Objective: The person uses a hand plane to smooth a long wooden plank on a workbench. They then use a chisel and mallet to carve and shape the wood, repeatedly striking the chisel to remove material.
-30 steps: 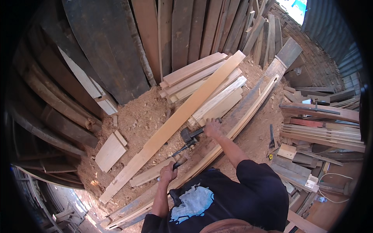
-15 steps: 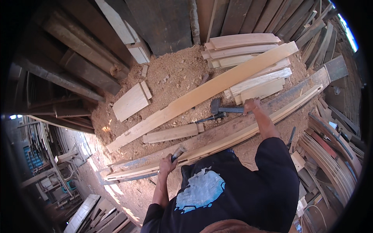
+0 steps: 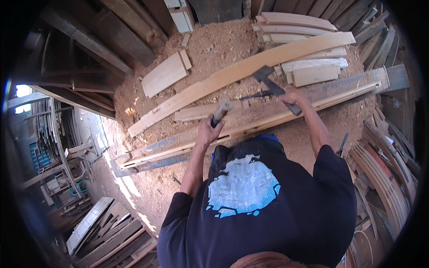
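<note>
My left hand (image 3: 208, 131) is closed around a chisel (image 3: 223, 106), its pale, worn handle end pointing up. The blade is hidden below my fist, so I cannot tell whether it touches the wood. Under it runs a long, narrow, slotted wooden piece (image 3: 254, 127), lying along a wide weathered plank (image 3: 156, 145). To the right, my right hand (image 3: 292, 95) grips the dark handle of a hammer (image 3: 263, 73). The hammer slants across the plank, its dark block-like head pointing away from me. Beyond the plank, close to the hammer, lies a thin dark tool (image 3: 255, 95).
A long pale board (image 3: 241, 71) crosses the shavings diagonally. Short boards are stacked (image 3: 295, 27) at the far right. Another pale piece (image 3: 165, 77) lies far left, and a shorter one (image 3: 196, 112) near the plank. Curved timber strips (image 3: 380, 183) are piled at my right.
My right hand has lifted the hammer and tilted it, with the head swung up. My left hand has moved up and right in view with the chisel. The whole view has shifted.
</note>
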Motion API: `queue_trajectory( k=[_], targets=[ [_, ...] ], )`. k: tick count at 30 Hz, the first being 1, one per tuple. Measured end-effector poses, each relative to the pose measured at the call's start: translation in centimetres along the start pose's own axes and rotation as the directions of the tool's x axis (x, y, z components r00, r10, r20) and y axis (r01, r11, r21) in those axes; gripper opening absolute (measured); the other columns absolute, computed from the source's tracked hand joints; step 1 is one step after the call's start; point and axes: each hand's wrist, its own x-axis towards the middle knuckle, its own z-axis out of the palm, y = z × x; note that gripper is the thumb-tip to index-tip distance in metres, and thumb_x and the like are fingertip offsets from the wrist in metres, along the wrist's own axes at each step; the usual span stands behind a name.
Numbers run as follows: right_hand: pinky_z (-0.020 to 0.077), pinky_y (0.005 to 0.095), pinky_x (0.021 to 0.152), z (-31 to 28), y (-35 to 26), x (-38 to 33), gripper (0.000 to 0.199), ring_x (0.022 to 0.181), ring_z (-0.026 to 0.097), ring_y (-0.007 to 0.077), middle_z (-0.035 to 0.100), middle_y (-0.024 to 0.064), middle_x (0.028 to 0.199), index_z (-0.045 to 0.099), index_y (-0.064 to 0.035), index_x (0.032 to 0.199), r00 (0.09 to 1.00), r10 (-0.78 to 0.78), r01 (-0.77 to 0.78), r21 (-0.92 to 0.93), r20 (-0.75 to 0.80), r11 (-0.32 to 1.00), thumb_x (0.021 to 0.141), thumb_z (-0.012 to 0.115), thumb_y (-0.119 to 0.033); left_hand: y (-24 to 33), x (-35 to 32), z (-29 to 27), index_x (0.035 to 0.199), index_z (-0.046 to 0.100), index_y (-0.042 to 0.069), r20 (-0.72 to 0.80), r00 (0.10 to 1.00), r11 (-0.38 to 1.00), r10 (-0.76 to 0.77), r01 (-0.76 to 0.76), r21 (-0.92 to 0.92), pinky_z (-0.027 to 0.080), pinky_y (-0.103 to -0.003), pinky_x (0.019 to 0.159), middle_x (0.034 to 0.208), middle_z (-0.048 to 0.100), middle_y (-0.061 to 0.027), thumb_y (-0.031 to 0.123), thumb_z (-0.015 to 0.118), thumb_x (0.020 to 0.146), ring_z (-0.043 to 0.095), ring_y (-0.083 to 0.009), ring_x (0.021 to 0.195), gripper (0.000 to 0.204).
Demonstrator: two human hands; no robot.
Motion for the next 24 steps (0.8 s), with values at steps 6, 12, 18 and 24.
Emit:
queue_trajectory(
  k=[6,12,18,24],
  targets=[
    [0.0475,0.0318,0.069,1.4,-8.9,-16.3,0.034,0.075,0.058,0.0140,0.065,0.0049,0.081,0.066,0.0005,0.100,0.870,-0.226,0.383,0.312,-0.438,0.870,0.080,0.075,-0.026,1.2,1.4,-1.8,0.113,0.057,0.002,0.127,0.976,0.816,0.178,-0.074,-0.574,0.052,-0.032,0.067,0.088,0.064,-0.0044,0.030,0.076,0.092,0.061,-0.0137,0.076,0.040],
    [0.0487,0.0252,0.070,8.7,-17.3,-26.3,0.031,0.077,0.057,0.0069,0.064,0.0013,0.089,0.061,-0.0032,0.113,0.519,-0.279,0.757,0.283,-0.808,0.589,0.087,0.074,-0.015,2.7,0.9,-3.0,0.115,0.056,0.005,0.111,0.832,0.667,0.544,-0.348,-0.659,0.053,-0.030,0.077,0.098,0.065,-0.0019,0.023,0.079,0.090,0.062,-0.0114,0.087,0.039],
    [0.0502,0.0240,0.070,14.4,-23.0,-31.9,0.026,0.075,0.060,0.0073,0.063,0.0010,0.083,0.060,-0.0011,0.109,0.402,-0.152,0.800,0.266,-0.903,0.537,0.092,0.072,-0.016,3.6,-1.0,-1.7,0.110,0.056,0.008,0.172,0.683,0.566,0.709,-0.407,-0.716,0.050,-0.028,0.082,0.099,0.065,0.0008,0.012,0.079,0.086,0.060,-0.0086,0.091,0.034],
    [0.0489,0.0257,0.067,16.0,-23.6,-35.8,0.022,0.071,0.058,0.0093,0.064,0.0026,0.084,0.060,-0.0002,0.110,0.123,-0.193,0.756,-0.034,-0.974,0.654,0.092,0.070,-0.008,6.3,-4.4,-1.7,0.109,0.054,0.007,0.171,0.694,0.567,0.699,-0.392,-0.724,0.048,-0.026,0.079,0.093,0.060,0.0017,0.011,0.080,0.083,0.055,-0.0081,0.086,0.036]
  ],
)
